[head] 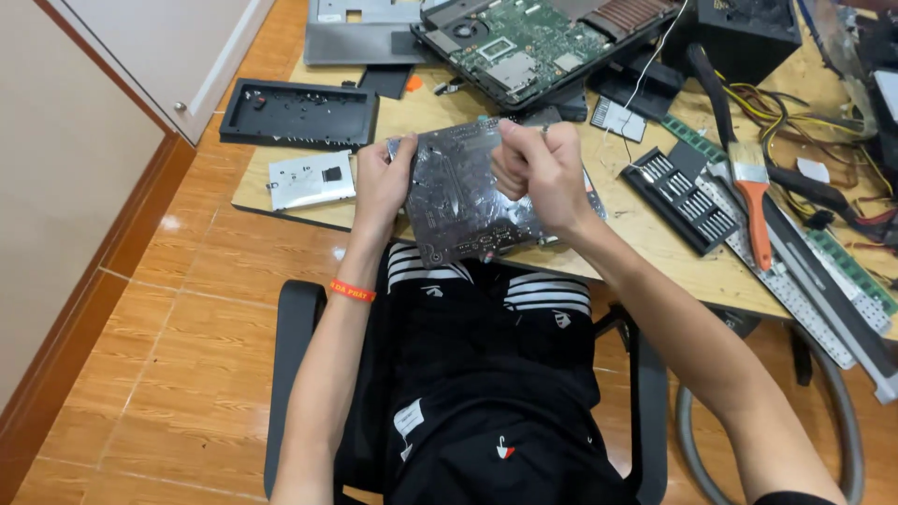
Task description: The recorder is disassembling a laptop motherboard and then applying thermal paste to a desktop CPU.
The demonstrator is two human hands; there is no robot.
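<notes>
My left hand (382,180) grips the left edge of a dark circuit board (456,196), which is tilted up over the near edge of the wooden table (655,266). My right hand (538,168) is closed in a fist over the board's upper right part, seemingly around a small tool that is mostly hidden. An orange band is on my left wrist.
An opened laptop base with a green motherboard (524,42) lies at the back. A black tray (299,114) and a silver plate (311,180) sit at the left. A screwdriver bit set (681,196), an orange-handled brush (751,192), memory sticks and cables lie at the right.
</notes>
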